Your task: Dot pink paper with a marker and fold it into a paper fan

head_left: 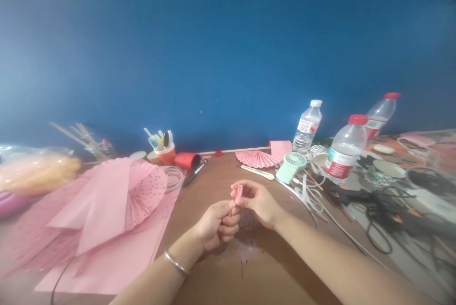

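A small folded strip of pink paper stands between my two hands above the brown table. My left hand, with a silver bangle at the wrist, pinches its lower end with the other fingers curled in. From the right, my right hand grips the strip's upper part between thumb and fingers. Fingers cover much of the strip, so its full length is hidden. Beyond the hands lie a pink pleated paper fan and a white utility knife.
On the left, pink paper sheets and a pleated fan are piled. A pen cup, a tipped red cup and a black pen sit behind. A mint handheld fan, bottles and tangled cables crowd the right.
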`<state>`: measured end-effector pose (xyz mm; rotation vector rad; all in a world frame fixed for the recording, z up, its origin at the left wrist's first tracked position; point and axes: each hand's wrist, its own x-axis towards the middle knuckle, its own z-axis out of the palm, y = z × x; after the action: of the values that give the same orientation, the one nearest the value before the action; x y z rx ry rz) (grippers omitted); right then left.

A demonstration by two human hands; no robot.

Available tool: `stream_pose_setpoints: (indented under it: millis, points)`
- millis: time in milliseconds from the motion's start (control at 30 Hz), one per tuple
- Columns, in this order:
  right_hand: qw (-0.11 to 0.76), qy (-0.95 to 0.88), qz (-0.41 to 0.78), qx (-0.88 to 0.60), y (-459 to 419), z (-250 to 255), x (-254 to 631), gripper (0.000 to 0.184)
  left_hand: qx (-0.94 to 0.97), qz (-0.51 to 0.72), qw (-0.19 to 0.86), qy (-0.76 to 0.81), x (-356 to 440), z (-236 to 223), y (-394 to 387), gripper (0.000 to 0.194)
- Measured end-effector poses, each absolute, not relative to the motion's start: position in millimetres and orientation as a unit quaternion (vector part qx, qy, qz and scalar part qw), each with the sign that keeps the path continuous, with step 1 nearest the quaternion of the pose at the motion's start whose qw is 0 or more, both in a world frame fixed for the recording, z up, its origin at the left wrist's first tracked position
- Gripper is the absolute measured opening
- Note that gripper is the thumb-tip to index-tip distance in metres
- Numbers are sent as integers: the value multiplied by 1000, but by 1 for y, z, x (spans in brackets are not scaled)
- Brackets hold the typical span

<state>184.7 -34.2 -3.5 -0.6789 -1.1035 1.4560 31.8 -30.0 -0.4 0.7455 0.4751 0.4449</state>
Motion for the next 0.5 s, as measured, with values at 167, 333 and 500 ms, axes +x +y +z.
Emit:
stream_pose_setpoints:
  millis: [167,333,500]
  points:
    - [553,-483,613,-291,-35,-2,187,17,353,197,887,222,34,0,-32,24]
    - [552,-484,611,-296,-34,-3,189,15,352,177,889,232,33,0,-32,25]
    - [565,-472,617,-278,-34,-5,190,20,364,158,883,252,33,3,-33,26]
